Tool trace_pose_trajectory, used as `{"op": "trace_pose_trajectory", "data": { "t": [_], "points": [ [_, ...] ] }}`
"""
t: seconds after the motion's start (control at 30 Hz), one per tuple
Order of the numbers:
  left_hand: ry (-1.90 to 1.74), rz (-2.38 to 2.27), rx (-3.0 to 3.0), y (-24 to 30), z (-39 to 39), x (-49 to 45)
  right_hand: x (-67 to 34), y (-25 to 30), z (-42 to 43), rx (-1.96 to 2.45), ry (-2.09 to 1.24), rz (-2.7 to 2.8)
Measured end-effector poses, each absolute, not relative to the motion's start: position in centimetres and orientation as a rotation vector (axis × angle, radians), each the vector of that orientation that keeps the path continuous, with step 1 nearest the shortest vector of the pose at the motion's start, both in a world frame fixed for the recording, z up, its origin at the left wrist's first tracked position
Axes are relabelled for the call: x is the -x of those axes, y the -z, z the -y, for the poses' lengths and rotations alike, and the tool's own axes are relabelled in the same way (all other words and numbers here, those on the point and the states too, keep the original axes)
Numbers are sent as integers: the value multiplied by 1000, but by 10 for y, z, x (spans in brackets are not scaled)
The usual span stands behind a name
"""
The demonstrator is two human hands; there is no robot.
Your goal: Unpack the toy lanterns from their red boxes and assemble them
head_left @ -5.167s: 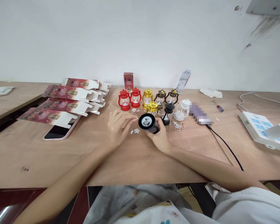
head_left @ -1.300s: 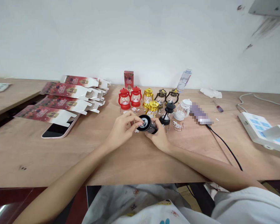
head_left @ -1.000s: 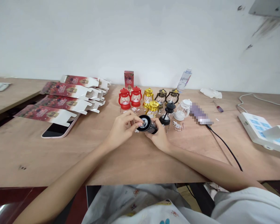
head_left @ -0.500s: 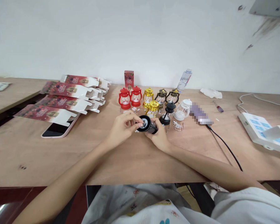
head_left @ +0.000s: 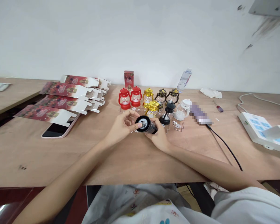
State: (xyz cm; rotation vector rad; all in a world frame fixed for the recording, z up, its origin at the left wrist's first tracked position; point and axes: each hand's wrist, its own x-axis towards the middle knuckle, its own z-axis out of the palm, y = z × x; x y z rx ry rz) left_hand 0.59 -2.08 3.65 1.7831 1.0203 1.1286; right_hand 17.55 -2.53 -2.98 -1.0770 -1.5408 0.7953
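Note:
My right hand (head_left: 159,137) grips a small black lantern (head_left: 146,124) lying on its side, its round base turned toward me. My left hand (head_left: 122,126) pinches at that base with thumb and fingertips; whether a small piece sits between them is hidden. Just behind stand two red lanterns (head_left: 130,98), gold lanterns (head_left: 150,101), dark bronze ones (head_left: 167,96), another black lantern (head_left: 167,113) and a white one (head_left: 182,110). Small white tabs and thin wire handles (head_left: 178,125) lie on the wooden table (head_left: 135,158) near my hands.
Flat red-and-white cartons (head_left: 67,98) are stacked at the left over a phone (head_left: 57,130). A standing red box (head_left: 128,79), a water bottle (head_left: 184,80), a screwdriver (head_left: 218,106), a black cable (head_left: 226,146) and a white power strip (head_left: 261,129) lie behind and to the right.
Five seconds ago my left hand rested on the table by the loose tabs; it has come up to the lantern's base. In the last second its fingers shift slightly there.

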Motion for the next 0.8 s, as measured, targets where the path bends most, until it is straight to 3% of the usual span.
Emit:
{"op": "trace_pose_trajectory", "data": {
  "t": [0.8],
  "points": [
    [-1086,-1043,-1820,-38,23,-7,-175,28,27,1075,-800,1532]
  ]
}}
